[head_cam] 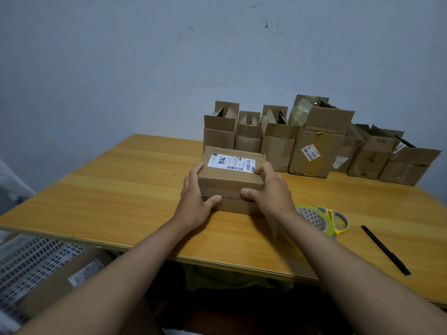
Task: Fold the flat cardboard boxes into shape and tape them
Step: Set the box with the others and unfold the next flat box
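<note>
A closed box [231, 180] with a white label [231, 162] on top is sitting mid-counter [121, 189], and behind it at the far right a row of boxes [314, 146] is standing with flaps up, their insides not showing. The left hand [197, 198] and right hand [271, 189] are gripping the box's left and right ends, fingers [197, 170] curling over its top edges and both thumbs pressing its near face. Just right of the right wrist a tape roll [312, 217] is lying touching yellow scissors [338, 220], with a black pen [385, 250] nearer right, and under the counter's left edge a perforated white basket [31, 262] is sitting beside a flat carton [63, 279].
</note>
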